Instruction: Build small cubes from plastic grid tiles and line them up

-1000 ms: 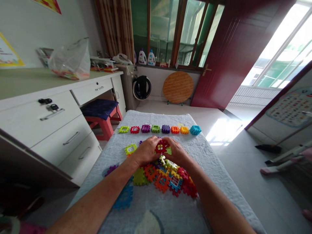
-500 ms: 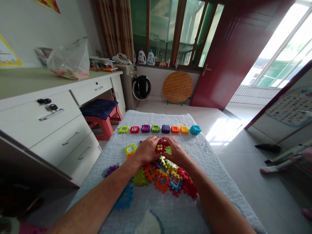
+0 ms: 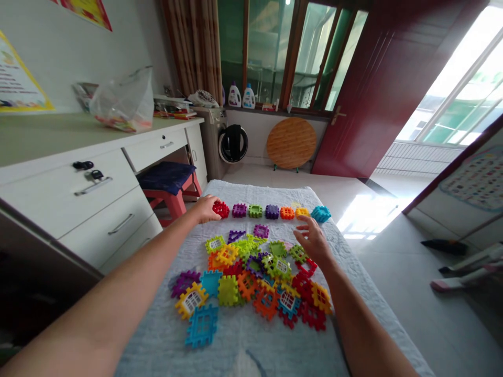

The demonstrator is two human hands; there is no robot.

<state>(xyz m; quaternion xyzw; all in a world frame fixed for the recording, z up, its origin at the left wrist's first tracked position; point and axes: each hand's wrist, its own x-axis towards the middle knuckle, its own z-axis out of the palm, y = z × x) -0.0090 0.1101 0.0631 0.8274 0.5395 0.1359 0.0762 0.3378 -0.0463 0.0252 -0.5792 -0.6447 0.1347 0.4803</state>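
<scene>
At the left end of the far row, my left hand (image 3: 206, 209) has its fingers closed around the edge of red interlocking plastic building pieces (image 3: 221, 210). My right hand (image 3: 313, 242) hovers over the right side of the cloth with fingers apart and nothing in them. Beyond it runs the rest of the row: purple (image 3: 239, 210), green (image 3: 255, 211), dark purple (image 3: 272, 212), orange (image 3: 287, 213), yellow (image 3: 302, 212) and blue pieces (image 3: 321, 213). Between my arms lies a loose heap of mixed pieces, including an olive-green square (image 3: 228, 290) and a blue window piece (image 3: 202, 325).
A pale blue cloth (image 3: 157, 335) covers the table. White drawers (image 3: 106, 209) and a pink stool with a dark seat (image 3: 167, 178) stand to the left. Behind are a washing machine (image 3: 214, 141), a round wooden tabletop (image 3: 291, 143) and a red door (image 3: 361, 94).
My hands have moved apart from the middle, where they held red and green pieces. The left went to the row's left end; the right moved right and opened. More of the heap shows.
</scene>
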